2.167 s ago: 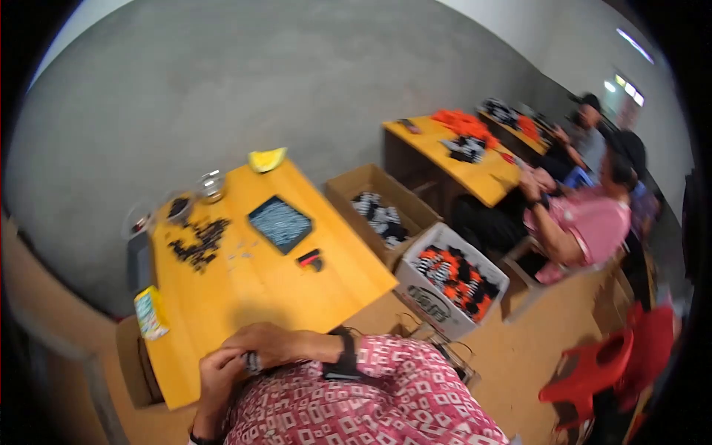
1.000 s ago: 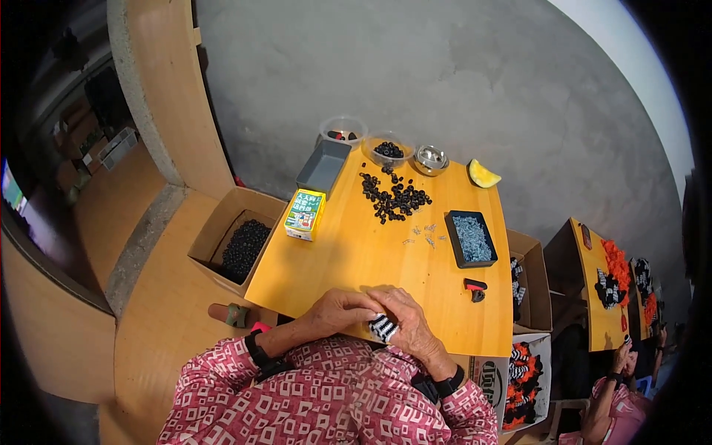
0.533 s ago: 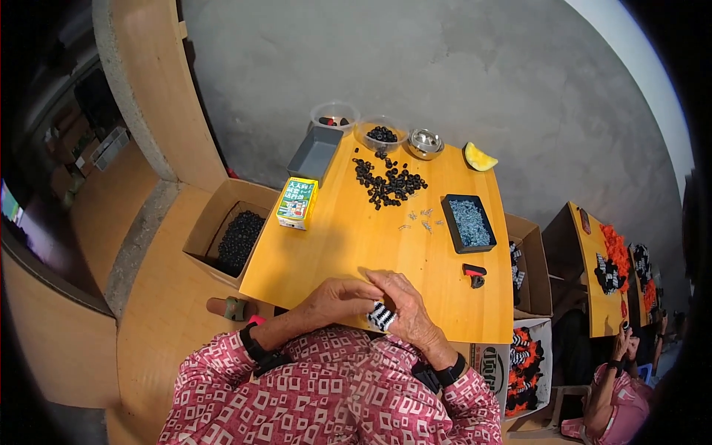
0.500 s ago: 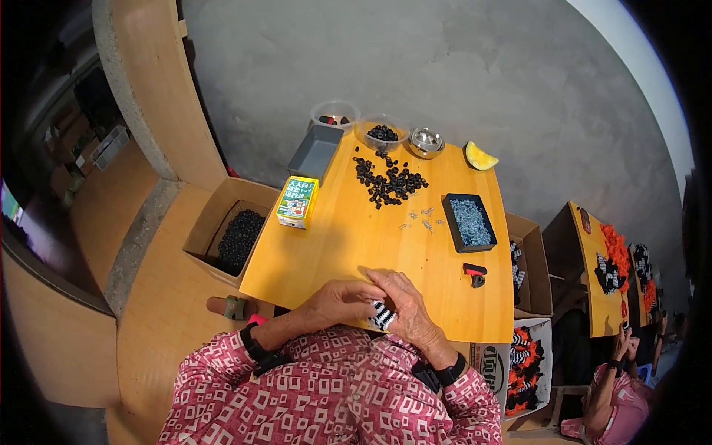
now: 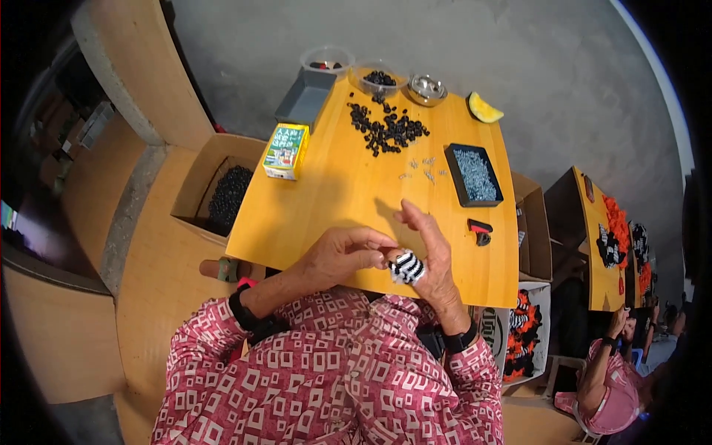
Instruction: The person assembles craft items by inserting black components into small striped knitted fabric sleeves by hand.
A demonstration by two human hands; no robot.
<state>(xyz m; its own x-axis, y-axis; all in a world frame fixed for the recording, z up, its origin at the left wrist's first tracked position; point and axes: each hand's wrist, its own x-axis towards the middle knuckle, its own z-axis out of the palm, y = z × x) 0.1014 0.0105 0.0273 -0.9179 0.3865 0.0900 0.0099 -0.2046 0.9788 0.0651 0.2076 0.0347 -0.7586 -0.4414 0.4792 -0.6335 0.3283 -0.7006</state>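
Note:
A small black-and-white striped knitted piece (image 5: 407,268) lies against my right hand (image 5: 436,271), held by its lower fingers while one finger stretches up and away. My left hand (image 5: 337,256) is beside it, thumb and fingertips pinched together at the piece's left edge. Something small and dark shows at those fingertips, too small to name. Both hands are over the near edge of the yellow wooden table (image 5: 348,208). Beyond them lie a few loose silvery metal pieces (image 5: 429,176) and a spread of small black cylindrical parts (image 5: 389,132).
A black tray (image 5: 475,176) of small metal pieces and a red-and-black tool (image 5: 480,227) are on the right. On the left stand a yellow-green carton (image 5: 285,152) and grey bin (image 5: 308,100). Bowls (image 5: 427,89) and a melon slice (image 5: 485,108) line the back. Boxes (image 5: 200,174) flank the table.
The view has shifted, so the table sits higher. My right hand has opened out, with one finger raised, and more of the striped piece shows. My left fingertips have moved to its edge.

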